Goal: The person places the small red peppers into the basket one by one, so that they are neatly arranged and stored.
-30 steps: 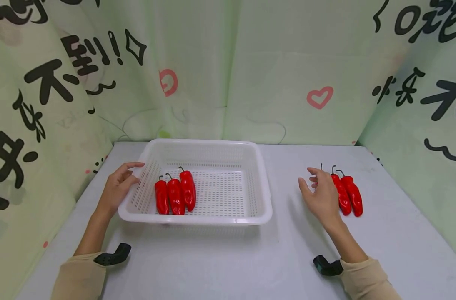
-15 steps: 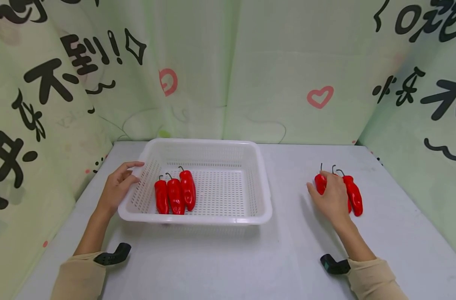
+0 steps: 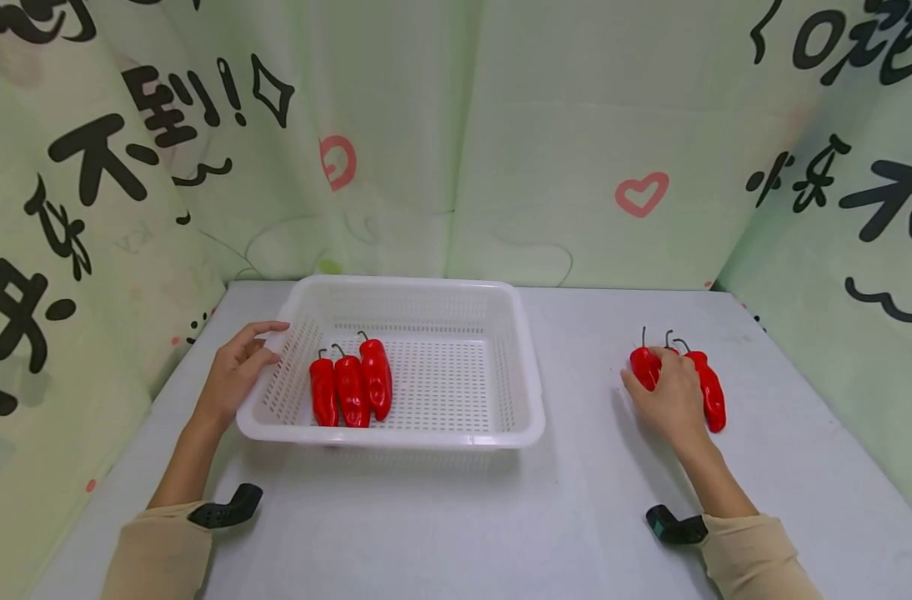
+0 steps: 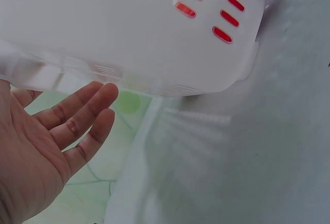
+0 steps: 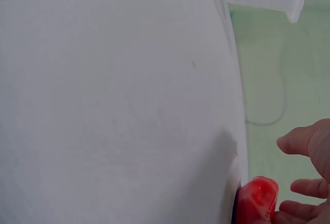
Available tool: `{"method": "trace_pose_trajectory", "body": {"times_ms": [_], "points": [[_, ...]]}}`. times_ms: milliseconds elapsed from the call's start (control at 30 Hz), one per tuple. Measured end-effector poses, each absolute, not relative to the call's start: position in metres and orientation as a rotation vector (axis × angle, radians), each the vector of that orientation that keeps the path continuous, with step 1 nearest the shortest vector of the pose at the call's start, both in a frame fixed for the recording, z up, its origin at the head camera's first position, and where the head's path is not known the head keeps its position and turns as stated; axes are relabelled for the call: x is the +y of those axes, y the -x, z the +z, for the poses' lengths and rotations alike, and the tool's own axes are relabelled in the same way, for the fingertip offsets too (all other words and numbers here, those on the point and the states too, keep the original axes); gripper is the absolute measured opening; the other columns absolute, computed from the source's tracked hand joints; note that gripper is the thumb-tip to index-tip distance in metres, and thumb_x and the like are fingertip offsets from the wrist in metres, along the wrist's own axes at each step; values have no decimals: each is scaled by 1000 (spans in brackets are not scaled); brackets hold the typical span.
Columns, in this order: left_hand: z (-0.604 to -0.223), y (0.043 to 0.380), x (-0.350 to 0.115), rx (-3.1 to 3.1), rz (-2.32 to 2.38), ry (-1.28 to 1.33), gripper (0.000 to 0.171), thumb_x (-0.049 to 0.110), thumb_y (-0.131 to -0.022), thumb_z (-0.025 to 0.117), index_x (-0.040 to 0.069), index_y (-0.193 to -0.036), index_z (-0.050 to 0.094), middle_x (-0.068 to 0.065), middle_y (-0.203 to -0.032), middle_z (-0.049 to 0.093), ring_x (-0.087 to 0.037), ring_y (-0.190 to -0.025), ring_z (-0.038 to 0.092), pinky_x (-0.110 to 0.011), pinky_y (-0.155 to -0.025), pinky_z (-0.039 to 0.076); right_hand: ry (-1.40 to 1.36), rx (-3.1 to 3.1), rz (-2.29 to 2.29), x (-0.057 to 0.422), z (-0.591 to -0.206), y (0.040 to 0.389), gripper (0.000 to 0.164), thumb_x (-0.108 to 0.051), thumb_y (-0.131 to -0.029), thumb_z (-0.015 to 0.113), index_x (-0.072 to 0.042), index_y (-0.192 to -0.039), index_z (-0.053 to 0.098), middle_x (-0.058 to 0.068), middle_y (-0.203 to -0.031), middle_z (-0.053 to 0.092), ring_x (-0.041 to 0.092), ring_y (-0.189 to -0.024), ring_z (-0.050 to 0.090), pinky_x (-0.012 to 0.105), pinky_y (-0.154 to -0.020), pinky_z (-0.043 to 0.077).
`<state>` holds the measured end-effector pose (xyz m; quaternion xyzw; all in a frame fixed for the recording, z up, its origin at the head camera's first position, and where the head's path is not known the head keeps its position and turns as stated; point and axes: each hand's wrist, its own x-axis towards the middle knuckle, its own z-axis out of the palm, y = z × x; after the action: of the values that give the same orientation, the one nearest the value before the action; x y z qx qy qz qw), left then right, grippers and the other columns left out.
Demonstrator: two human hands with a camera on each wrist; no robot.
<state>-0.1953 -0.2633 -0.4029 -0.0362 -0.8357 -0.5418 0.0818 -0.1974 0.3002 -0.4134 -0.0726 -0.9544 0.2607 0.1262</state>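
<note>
In the head view, my left hand [image 3: 234, 375] holds the left rim of a white perforated plastic basket [image 3: 456, 440], thumb and index finger at the edge. Its other fingers [image 4: 85, 113] hang loose outside the wall in the left wrist view. Three red peppers [image 3: 352, 392] lie side by side in the basket's left half. At the right, my right hand [image 3: 669, 400] is over a group of red peppers, hiding most of the middle one. The left pepper [image 3: 643, 367] and right pepper [image 3: 711, 393] show beside it. The right wrist view has the thumb apart from the fingers, which reach a pepper [image 5: 256, 201].
A white cloth-covered table [image 3: 456, 525] carries everything. Pale green curtains [image 3: 576, 142] with black lettering and red hearts enclose the back and both sides. Black wrist-worn devices [image 3: 231, 507] sit at both sleeves.
My right hand has moved right and down onto the peppers at the right, uncovering the left one and covering the middle one. My left hand and the basket have stayed put.
</note>
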Motion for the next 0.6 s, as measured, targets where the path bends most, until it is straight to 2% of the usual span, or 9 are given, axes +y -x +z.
{"method": "trace_pose_trajectory", "body": {"times_ms": [433, 600], "points": [[-402, 195, -262, -2497, -1628, 102, 44, 18, -102, 48, 11, -145, 53, -26, -131, 62, -8, -86, 67, -27, -70, 60, 164, -2881, 716, 303, -419, 197, 72, -14, -87, 72, 13, -145, 38, 39, -139, 44, 55, -126, 40, 72, -92, 48], [-402, 194, -262, -2497, -1628, 94, 44, 18, -102, 48, 10, -145, 53, -26, -131, 62, -8, -86, 67, -27, -70, 60, 166, -2911, 744, 302, -419, 196, 76, -18, -88, 73, 14, -146, 36, 39, -136, 48, 55, -123, 46, 70, -90, 51]]}}
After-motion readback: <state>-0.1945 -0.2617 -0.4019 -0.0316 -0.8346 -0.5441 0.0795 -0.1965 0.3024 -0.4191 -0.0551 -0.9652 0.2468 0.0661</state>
